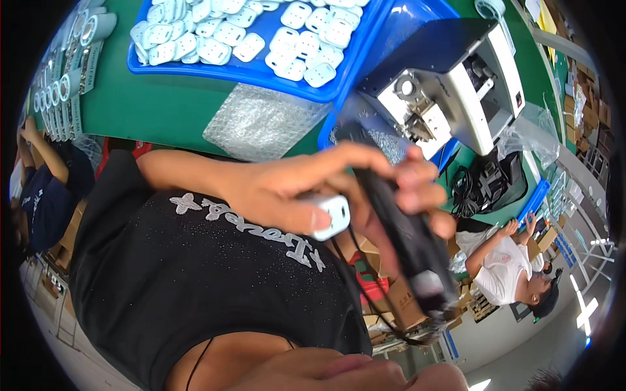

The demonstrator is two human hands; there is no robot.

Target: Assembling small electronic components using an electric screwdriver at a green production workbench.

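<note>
A white rounded-square plastic piece (335, 217) sits mid-frame, pinched by thumb and fingers of the left hand (274, 189). Beside it, the right hand (420, 189) closes around a black cylindrical corded tool (405, 238). Similar pieces (230, 32) lie in a blue plastic tray (254, 76), upper centre; how many are finished cannot be told.

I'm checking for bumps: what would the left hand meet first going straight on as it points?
For the left hand, probably the long dark object in the right hand; blur and unclear depth hide any gap, so hand and object may already be touching.
</note>
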